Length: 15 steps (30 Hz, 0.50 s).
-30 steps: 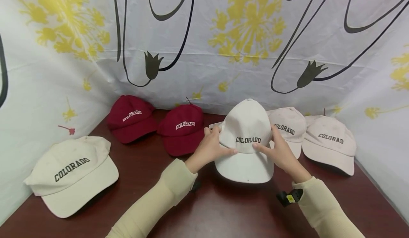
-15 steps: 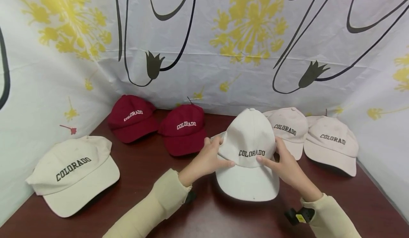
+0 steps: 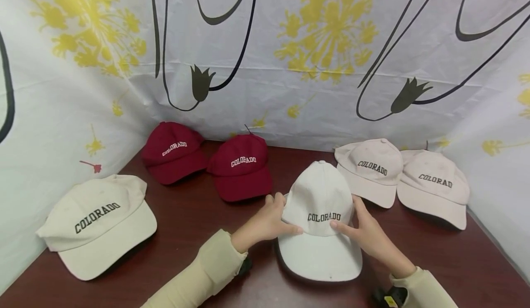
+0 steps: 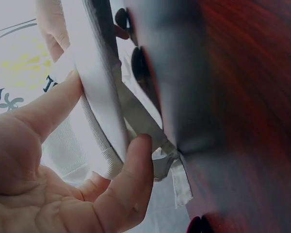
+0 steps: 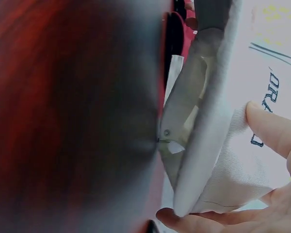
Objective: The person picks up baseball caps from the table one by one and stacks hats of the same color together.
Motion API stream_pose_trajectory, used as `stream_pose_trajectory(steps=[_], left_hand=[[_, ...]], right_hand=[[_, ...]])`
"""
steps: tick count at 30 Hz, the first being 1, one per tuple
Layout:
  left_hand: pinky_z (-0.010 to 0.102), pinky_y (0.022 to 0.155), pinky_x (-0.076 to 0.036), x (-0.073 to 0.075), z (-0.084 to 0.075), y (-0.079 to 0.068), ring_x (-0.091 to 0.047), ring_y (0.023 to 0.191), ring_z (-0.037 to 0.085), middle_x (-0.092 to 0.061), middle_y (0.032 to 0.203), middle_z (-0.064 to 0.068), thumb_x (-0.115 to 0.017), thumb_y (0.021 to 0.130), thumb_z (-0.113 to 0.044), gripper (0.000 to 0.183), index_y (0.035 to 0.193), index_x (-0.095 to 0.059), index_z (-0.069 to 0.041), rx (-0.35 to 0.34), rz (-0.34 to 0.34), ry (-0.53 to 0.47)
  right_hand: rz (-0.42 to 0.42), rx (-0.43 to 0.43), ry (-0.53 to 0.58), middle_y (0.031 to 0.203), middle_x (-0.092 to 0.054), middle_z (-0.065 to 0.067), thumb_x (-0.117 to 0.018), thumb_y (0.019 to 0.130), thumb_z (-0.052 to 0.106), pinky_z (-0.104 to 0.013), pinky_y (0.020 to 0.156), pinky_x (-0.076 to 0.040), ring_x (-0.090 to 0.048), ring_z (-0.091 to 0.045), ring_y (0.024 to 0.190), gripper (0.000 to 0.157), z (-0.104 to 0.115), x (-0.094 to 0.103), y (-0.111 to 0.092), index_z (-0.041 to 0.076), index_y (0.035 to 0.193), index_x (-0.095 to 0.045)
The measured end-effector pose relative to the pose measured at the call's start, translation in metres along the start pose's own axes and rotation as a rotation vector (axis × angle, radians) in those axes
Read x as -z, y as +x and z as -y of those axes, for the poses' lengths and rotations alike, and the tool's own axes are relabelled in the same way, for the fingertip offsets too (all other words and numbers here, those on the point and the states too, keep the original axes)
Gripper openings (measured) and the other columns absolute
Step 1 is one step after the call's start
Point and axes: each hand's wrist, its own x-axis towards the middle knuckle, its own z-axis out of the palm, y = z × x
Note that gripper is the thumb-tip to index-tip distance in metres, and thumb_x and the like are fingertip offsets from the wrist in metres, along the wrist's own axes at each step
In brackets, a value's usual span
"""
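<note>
A white baseball cap (image 3: 320, 197) lettered COLORADO is between my two hands, its brim toward me. My left hand (image 3: 265, 220) grips its left side, thumb on the front at the brim seam and fingers round the side. On the other side my right hand (image 3: 368, 230) holds it the same way, thumb beside the last letters. In the left wrist view, the cap's strap (image 4: 140, 116) hangs down to the table at the back. The right wrist view shows the sweatband side (image 5: 203, 116) slightly raised off the wood.
Two dark red caps (image 3: 174, 154) stand at the back left. Two pale pinkish caps (image 3: 368, 170) sit at the back right. A cream cap (image 3: 95, 225) lies at the far left. Patterned white cloth (image 3: 248, 92) walls the dark wooden table (image 3: 186, 234).
Both hands have brought the white cap toward me and lower over the table. The pale cap behind it now shows more fully. The other caps have stayed put.
</note>
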Motion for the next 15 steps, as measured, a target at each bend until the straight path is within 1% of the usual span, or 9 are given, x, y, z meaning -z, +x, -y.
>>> stream_pose_trajectory(steps=[4,8,10,13,15], left_hand=[[0.033,0.07,-0.044,-0.005,0.002,0.0,-0.051,0.08,0.022,-0.039,0.101,0.013,-0.08,0.069,-0.033,0.07,0.115,-0.041,0.003,0.015,-0.011,0.063],[0.034,0.069,-0.045,-0.009,0.002,-0.001,-0.053,0.08,0.024,-0.04,0.106,0.017,-0.08,0.069,-0.032,0.08,0.124,-0.037,0.006,0.026,-0.02,0.107],[0.034,0.068,-0.045,-0.011,0.002,-0.003,-0.053,0.08,0.024,-0.041,0.107,0.017,-0.08,0.069,-0.032,0.082,0.126,-0.036,0.007,0.032,-0.027,0.128],[0.037,0.07,-0.045,-0.013,0.002,-0.004,-0.052,0.086,0.026,-0.043,0.107,0.018,-0.08,0.069,-0.034,0.084,0.128,-0.036,0.007,0.046,-0.036,0.169],[0.039,0.071,-0.045,-0.014,0.002,-0.003,-0.051,0.091,0.028,-0.045,0.107,0.017,-0.079,0.069,-0.036,0.084,0.128,-0.036,0.007,0.056,-0.032,0.199]], right_hand=[[0.002,-0.004,-0.017,0.129,-0.041,-0.022,-0.068,0.083,0.034,-0.054,0.092,-0.032,-0.035,-0.037,0.121,0.076,-0.006,-0.007,0.0,0.005,0.137,-0.022],[0.006,0.008,-0.013,0.131,-0.039,-0.026,-0.07,0.081,0.032,-0.054,0.092,-0.034,-0.036,-0.04,0.122,0.078,-0.01,-0.012,0.0,0.003,0.137,-0.022],[0.009,0.009,-0.005,0.131,-0.039,-0.027,-0.071,0.081,0.031,-0.053,0.092,-0.035,-0.036,-0.04,0.122,0.079,-0.01,-0.013,0.0,0.003,0.137,-0.022],[0.015,-0.004,-0.013,0.132,-0.038,-0.029,-0.071,0.08,0.033,-0.054,0.092,-0.035,-0.036,-0.042,0.122,0.081,-0.011,-0.014,0.001,0.002,0.136,-0.022],[0.027,-0.024,-0.026,0.131,-0.039,-0.029,-0.07,0.08,0.035,-0.053,0.09,-0.037,-0.038,-0.043,0.121,0.081,-0.012,-0.014,0.001,0.002,0.136,-0.022]])
